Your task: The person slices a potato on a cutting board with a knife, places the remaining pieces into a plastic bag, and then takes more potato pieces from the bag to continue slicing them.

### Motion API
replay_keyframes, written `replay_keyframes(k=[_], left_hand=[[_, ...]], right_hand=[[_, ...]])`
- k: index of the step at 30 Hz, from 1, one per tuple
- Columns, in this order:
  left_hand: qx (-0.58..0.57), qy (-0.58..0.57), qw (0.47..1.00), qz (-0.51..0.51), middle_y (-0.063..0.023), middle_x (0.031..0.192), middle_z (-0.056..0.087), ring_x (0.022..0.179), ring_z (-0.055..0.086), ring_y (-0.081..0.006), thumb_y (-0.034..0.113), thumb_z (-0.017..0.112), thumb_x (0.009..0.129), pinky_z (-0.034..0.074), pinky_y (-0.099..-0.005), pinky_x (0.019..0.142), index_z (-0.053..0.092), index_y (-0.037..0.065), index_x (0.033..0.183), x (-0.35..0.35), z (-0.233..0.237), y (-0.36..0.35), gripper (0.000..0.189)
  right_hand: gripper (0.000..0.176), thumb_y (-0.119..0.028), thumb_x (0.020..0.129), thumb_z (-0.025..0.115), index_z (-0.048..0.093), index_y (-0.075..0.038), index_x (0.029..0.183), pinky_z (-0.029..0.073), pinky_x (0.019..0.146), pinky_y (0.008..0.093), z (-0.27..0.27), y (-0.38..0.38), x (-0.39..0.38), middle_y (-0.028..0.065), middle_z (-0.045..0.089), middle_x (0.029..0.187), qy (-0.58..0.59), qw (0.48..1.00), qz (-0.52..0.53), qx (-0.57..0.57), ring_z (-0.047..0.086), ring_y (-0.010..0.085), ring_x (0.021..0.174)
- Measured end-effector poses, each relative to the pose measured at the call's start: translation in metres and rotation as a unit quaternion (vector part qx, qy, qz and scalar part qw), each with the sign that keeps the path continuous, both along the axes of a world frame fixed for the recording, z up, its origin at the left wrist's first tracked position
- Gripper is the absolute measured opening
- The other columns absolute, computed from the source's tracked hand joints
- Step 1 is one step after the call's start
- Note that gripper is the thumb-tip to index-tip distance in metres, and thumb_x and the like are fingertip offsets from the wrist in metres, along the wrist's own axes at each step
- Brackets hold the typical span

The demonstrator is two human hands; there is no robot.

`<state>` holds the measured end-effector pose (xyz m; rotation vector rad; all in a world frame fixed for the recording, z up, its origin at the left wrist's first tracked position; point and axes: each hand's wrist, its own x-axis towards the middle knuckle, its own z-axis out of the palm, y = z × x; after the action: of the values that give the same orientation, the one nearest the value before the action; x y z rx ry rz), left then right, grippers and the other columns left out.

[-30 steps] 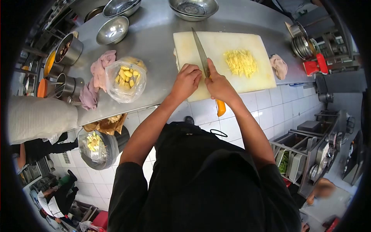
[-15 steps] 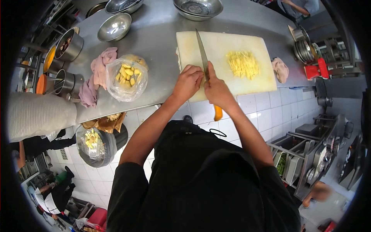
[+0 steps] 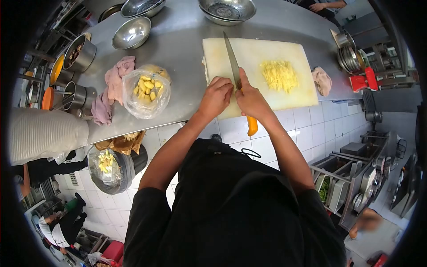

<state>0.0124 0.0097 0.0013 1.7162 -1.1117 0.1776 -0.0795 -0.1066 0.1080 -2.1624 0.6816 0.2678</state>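
Observation:
On a white cutting board [image 3: 253,51], my right hand [image 3: 252,100] grips a long knife [image 3: 231,55] with an orange handle, its blade pointing away from me. My left hand [image 3: 216,97] is closed just left of the blade, fingertips curled beside it; whatever they pinch is too hidden to name. A pile of thin yellow strips [image 3: 279,76] lies on the right half of the board. Left of the board, an open plastic bag [image 3: 146,93] holds several peeled yellow pieces.
Pink cloths [image 3: 119,79] lie left of the bag, another cloth [image 3: 322,81] right of the board. Metal bowls [image 3: 131,33] stand at the back, pots [image 3: 80,54] at the left. Below the table edge is a lined bin [image 3: 110,171]. Other people stand around the room.
Both hands and the knife have shifted very slightly, the knife a little toward me. At the top right, a person's arm has moved left.

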Motion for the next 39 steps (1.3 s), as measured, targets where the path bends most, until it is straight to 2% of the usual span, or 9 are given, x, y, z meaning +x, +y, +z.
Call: replay_keyframes(k=[3,9,12,15,18,21,27,33,39], left_hand=[[-0.016,0.005,1.0,0.018,-0.0116,0.103,0.07,0.096,0.064,-0.0325,-0.008,0.071,0.08,0.055,-0.0398,0.085,0.074,-0.003,0.094,-0.003,-0.001,0.001,0.016],[-0.004,0.009,1.0,0.014,-0.0117,0.104,0.069,0.096,0.063,-0.0325,-0.008,0.072,0.081,0.055,-0.0398,0.084,0.073,-0.003,0.095,-0.004,-0.001,0.001,0.015],[0.006,0.002,1.0,0.007,-0.0112,0.104,0.069,0.096,0.063,-0.0322,-0.008,0.072,0.081,0.055,-0.0396,0.084,0.073,-0.003,0.095,-0.001,0.002,0.002,0.015],[-0.016,0.002,1.0,0.02,-0.011,0.103,0.068,0.096,0.062,-0.0323,-0.008,0.072,0.08,0.054,-0.0398,0.084,0.072,-0.003,0.093,-0.001,0.001,0.001,0.014],[-0.036,0.01,0.999,0.037,-0.0114,0.101,0.066,0.096,0.062,-0.0329,-0.008,0.072,0.078,0.054,-0.0407,0.083,0.071,-0.003,0.089,-0.006,-0.001,-0.001,0.012],[-0.03,0.006,0.999,0.04,-0.0113,0.101,0.066,0.096,0.061,-0.0328,-0.008,0.072,0.078,0.054,-0.0408,0.083,0.072,-0.003,0.089,-0.005,-0.001,0.001,0.012],[-0.01,-0.008,0.999,0.029,-0.0112,0.101,0.066,0.096,0.061,-0.0327,-0.007,0.072,0.079,0.054,-0.0409,0.083,0.072,-0.003,0.091,-0.003,0.001,0.001,0.012],[-0.034,-0.003,0.995,0.09,-0.0117,0.103,0.064,0.096,0.06,-0.0331,-0.006,0.072,0.079,0.053,-0.0416,0.083,0.073,-0.003,0.091,-0.009,0.0,-0.002,0.012],[0.006,-0.006,0.998,0.066,-0.0111,0.1,0.062,0.098,0.059,-0.0324,-0.005,0.072,0.08,0.053,-0.0412,0.084,0.073,-0.002,0.092,-0.003,0.0,0.001,0.012]], right_hand=[[0.076,-0.011,0.096,0.043,0.011,-0.008,0.166,0.059,0.066,0.0427,0.019,0.01,-0.007,0.0259,0.071,0.085,0.038,0.999,0.006,0.002,0.069,0.0316,0.059],[0.077,-0.01,0.096,0.043,0.01,-0.008,0.166,0.059,0.062,0.0414,-0.036,0.01,-0.009,0.0258,0.071,0.086,-0.07,0.991,0.03,-0.106,0.068,0.0316,0.055],[0.078,-0.01,0.096,0.043,0.009,-0.008,0.166,0.059,0.063,0.0416,-0.033,0.003,-0.006,0.0258,0.072,0.085,-0.044,0.997,0.024,-0.055,0.069,0.0319,0.057],[0.079,-0.01,0.095,0.044,0.009,-0.008,0.166,0.059,0.063,0.042,0.01,0.009,-0.004,0.0254,0.072,0.083,0.015,1.0,-0.007,0.019,0.069,0.0317,0.058],[0.079,-0.01,0.095,0.044,0.009,-0.008,0.166,0.059,0.062,0.0417,0.021,0.016,-0.007,0.0254,0.072,0.088,0.032,0.999,-0.003,0.013,0.068,0.0309,0.057],[0.079,-0.01,0.095,0.044,0.01,-0.009,0.166,0.059,0.062,0.0411,-0.028,0.017,-0.008,0.0255,0.072,0.096,-0.056,0.991,0.032,-0.119,0.068,0.0299,0.056],[0.078,-0.01,0.096,0.044,0.01,-0.009,0.166,0.059,0.063,0.0406,-0.006,0.011,-0.002,0.0251,0.072,0.103,0.011,1.0,-0.008,0.008,0.067,0.0297,0.055],[0.078,-0.01,0.096,0.043,0.008,-0.009,0.166,0.06,0.063,0.0404,0.022,0.014,-0.005,0.0267,0.068,0.119,0.046,0.998,-0.013,0.032,0.067,0.03,0.055],[0.079,-0.011,0.096,0.044,0.007,-0.007,0.166,0.059,0.063,0.0405,-0.02,0.018,-0.003,0.0257,0.071,0.108,0.001,0.998,0.024,-0.066,0.067,0.0302,0.056]])
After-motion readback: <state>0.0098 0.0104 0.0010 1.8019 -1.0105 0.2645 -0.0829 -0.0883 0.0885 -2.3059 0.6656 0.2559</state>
